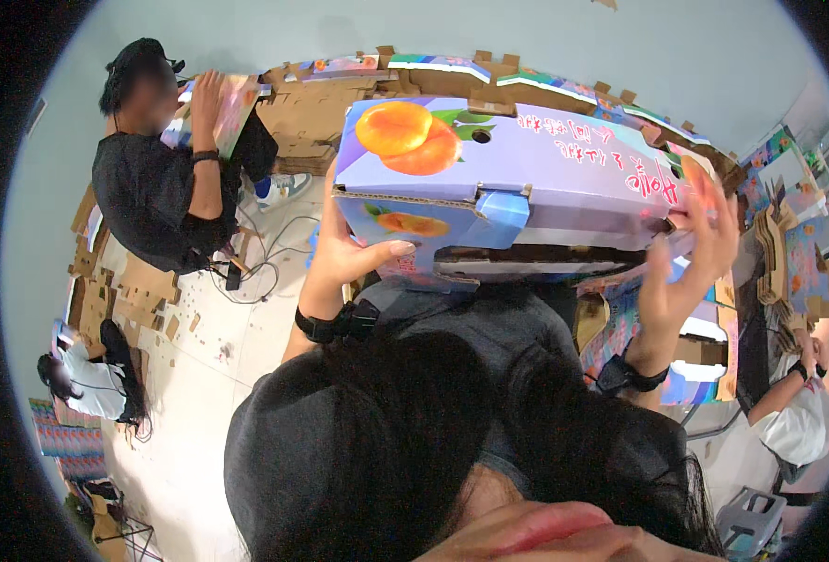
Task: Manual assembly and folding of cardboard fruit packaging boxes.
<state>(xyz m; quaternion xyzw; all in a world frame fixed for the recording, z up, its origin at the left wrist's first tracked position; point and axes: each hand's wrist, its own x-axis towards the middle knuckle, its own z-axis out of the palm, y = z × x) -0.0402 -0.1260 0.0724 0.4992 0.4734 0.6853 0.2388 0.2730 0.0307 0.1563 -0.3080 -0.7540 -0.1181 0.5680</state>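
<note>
A purple cardboard fruit box with orange fruit pictures is held up in front of my chest. Its long side facing me shows a dark gap below the upper edge, and a blue corner flap is folded over near the left. My left hand grips the left end, thumb on the near face and the other fingers mostly hidden behind the box. At the right end, my right hand has its fingers spread and slightly blurred beside the printed panel; whether they touch it is hard to tell.
Flattened cardboard lies behind the box along the wall. A person in black handles a printed sheet at left; another in white sits below. Cables and scraps lie on the floor. At right are stacked cardboard, another person and a grey stool.
</note>
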